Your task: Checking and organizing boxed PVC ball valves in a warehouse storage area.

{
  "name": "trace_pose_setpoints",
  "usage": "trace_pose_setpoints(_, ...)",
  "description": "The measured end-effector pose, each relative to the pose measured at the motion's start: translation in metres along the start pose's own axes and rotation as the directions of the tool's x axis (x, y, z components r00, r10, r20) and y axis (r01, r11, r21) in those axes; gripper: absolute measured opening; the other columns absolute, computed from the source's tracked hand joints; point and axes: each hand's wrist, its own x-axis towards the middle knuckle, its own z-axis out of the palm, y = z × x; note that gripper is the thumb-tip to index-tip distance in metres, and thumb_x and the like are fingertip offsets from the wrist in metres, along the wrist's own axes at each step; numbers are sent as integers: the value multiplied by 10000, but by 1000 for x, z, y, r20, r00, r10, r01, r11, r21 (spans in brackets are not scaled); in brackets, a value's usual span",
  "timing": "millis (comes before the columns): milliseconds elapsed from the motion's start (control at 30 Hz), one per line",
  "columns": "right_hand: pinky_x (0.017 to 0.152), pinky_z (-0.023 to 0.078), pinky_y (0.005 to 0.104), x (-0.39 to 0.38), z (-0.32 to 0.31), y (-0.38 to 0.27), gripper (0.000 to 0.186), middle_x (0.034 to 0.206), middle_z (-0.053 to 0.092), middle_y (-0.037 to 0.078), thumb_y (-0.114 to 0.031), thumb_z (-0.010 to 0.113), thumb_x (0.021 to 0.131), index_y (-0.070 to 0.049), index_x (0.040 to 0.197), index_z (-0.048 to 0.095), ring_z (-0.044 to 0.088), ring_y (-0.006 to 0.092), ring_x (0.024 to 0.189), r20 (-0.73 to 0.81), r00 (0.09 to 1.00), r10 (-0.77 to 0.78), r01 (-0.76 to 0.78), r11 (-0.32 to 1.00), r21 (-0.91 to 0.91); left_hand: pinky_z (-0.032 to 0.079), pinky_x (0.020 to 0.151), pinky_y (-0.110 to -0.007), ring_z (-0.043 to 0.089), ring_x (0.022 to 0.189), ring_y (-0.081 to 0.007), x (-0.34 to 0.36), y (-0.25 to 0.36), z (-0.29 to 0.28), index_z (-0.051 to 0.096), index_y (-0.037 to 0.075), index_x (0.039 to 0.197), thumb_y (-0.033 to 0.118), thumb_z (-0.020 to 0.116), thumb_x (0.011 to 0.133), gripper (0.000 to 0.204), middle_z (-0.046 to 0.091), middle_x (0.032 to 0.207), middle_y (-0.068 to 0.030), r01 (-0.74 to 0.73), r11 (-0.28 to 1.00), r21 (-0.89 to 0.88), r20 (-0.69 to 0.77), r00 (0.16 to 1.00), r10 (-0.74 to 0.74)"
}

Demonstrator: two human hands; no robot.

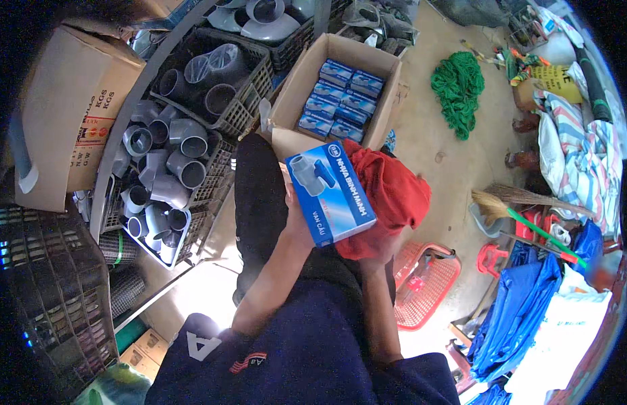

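A blue-and-white printed cardboard box (330,192) with a picture of a grey valve on its upper face is at the middle of the frame, held tilted above the person's lap. The left hand (296,209) grips it along its left side, the palm against the edge; most of its fingers are hidden behind the box. The right hand (382,248), blurred, is at the lower edge of a crumpled bright red cloth (394,192), which bunches against the right side of the box. The cloth covers the fingers of that hand, so I cannot tell whether they are spread or closed.

Just above, at the upper centre, an open brown cardboard carton (388,74) stands with smaller-looking blue-and-white boxes (337,101) inside, in two visible columns of four. At the upper left, black plastic lattice crates (254,84) contain grey plastic pipe fittings (170,191), and farther left is a large brown printed carton (67,128).

At the upper right, a loose heap of green cord (457,94) lies on the tan floor (465,162). A red perforated plastic basket (416,314) sits right of the lap, with folded blue plastic sheeting (516,310) and a white sack (563,331) at the lower right.
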Motion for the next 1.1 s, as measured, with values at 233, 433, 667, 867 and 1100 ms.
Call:
trace_pose_setpoints(233,1123,200,430,4,44,-72,1541,1466,192,163,-499,910,227,-8,1429,81,243,307,1359,808,586,-54,763,372,-529,474,919,-465,560,1089,-274,-15,5,15,391,114,1336,649,615,721,845,537,1233,-103,6,995,104,-95,995,4)
trace_pose_setpoints(433,1076,285,401,3,36,-74,1187,1390,296,134,-329,913,432,-7,1375,267,392,290,1262,746,665,-43,718,315,-621,484,906,-441,567,1073,-264,-15,0,23,405,99,1325,642,609,735,827,547,1218,-104,89,983,158,-154,986,-65)
trace_pose_setpoints(667,1016,353,366,9,12,-83,898,1230,460,119,-252,872,477,-19,1226,435,474,262,1180,639,765,-82,580,518,-628,491,891,-423,574,1055,-254,-27,5,2,420,82,1311,631,599,753,803,557,1200,-104,164,969,182,-176,975,-132)
trace_pose_setpoints(867,982,398,395,-8,-24,-88,831,1250,497,114,-263,814,539,-13,1249,462,481,255,1179,317,933,-169,331,748,-575,494,876,-410,580,1034,-246,-40,9,-14,437,62,1294,616,586,776,773,568,1178,-103,206,962,177,-192,966,-172)
trace_pose_setpoints(1100,1028,372,415,-17,-20,-98,787,1293,487,139,-216,762,642,-6,1313,408,488,277,1180,326,932,-158,339,700,-628,495,847,-380,595,977,-221,-26,10,4,485,33,1248,572,551,832,684,600,1104,-84,264,963,44,-90,961,-260)
